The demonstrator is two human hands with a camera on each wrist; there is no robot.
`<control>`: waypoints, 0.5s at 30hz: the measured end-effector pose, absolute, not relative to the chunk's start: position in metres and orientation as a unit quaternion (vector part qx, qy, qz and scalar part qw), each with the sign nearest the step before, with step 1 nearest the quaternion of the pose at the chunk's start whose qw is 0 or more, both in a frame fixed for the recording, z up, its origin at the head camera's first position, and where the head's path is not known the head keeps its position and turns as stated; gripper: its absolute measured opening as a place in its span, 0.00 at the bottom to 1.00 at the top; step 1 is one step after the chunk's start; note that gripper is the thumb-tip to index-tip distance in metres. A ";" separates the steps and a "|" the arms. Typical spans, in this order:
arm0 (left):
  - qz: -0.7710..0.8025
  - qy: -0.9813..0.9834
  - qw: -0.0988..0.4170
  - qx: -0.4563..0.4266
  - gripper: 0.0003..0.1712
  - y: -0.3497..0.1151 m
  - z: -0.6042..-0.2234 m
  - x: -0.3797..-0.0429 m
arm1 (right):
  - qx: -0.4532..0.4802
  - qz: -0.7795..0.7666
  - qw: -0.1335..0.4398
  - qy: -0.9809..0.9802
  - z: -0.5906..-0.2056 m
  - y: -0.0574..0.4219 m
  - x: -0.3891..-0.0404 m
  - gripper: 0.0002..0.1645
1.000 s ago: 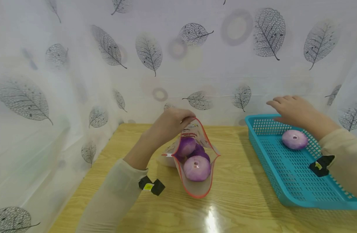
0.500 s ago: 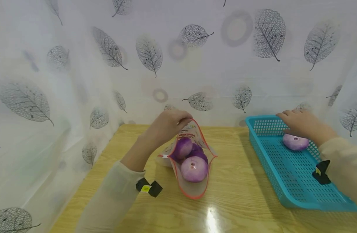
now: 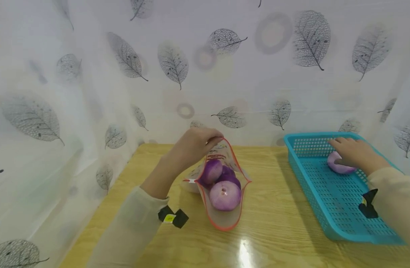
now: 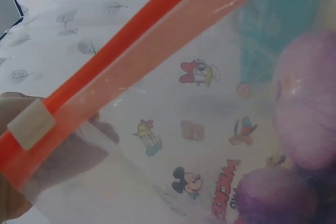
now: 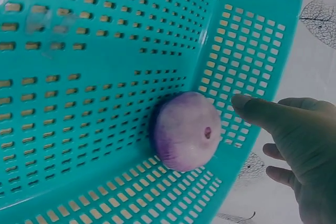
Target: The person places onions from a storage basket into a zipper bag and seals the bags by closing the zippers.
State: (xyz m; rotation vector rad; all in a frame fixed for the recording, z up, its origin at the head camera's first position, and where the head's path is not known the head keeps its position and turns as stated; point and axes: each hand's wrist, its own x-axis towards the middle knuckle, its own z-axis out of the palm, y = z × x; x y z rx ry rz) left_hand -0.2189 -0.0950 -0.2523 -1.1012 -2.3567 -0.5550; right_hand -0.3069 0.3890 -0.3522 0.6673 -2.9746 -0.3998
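Note:
In the head view my left hand (image 3: pixel 199 143) pinches the top edge of a clear zip bag (image 3: pixel 225 219) with a red-orange rim. The bag's mouth gapes toward me, and several purple onions (image 3: pixel 226 195) lie inside. A white slider (image 4: pixel 31 124) sits on the zip in the left wrist view, along with printed cartoon figures. My right hand (image 3: pixel 357 153) hovers over one purple onion (image 5: pixel 188 132) in the basket's far right corner. Its thumb and fingers are spread, apart from the onion in the right wrist view, and cover part of it in the head view.
The blue plastic basket (image 3: pixel 308 186) with slotted walls stands at the right of the wooden table (image 3: pixel 265 223). A pale curtain (image 3: pixel 245 74) printed with leaves hangs behind the table and along its left side.
My right hand has come down from above the basket's back rim to the onion, fingers still spread. The left hand keeps its grip on the bag, which has shifted only slightly.

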 end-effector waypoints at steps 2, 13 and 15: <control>-0.204 -0.861 0.237 -0.401 0.07 -0.094 -0.252 -0.219 | 0.202 -0.121 0.019 -0.972 -0.357 0.393 -0.306 0.43; -0.204 -0.855 0.244 -0.409 0.07 -0.094 -0.254 -0.221 | 0.159 -0.067 -0.019 -0.985 -0.377 0.407 -0.306 0.35; -0.202 -0.857 0.242 -0.408 0.07 -0.094 -0.253 -0.220 | 0.153 -0.062 -0.021 -0.986 -0.380 0.410 -0.304 0.34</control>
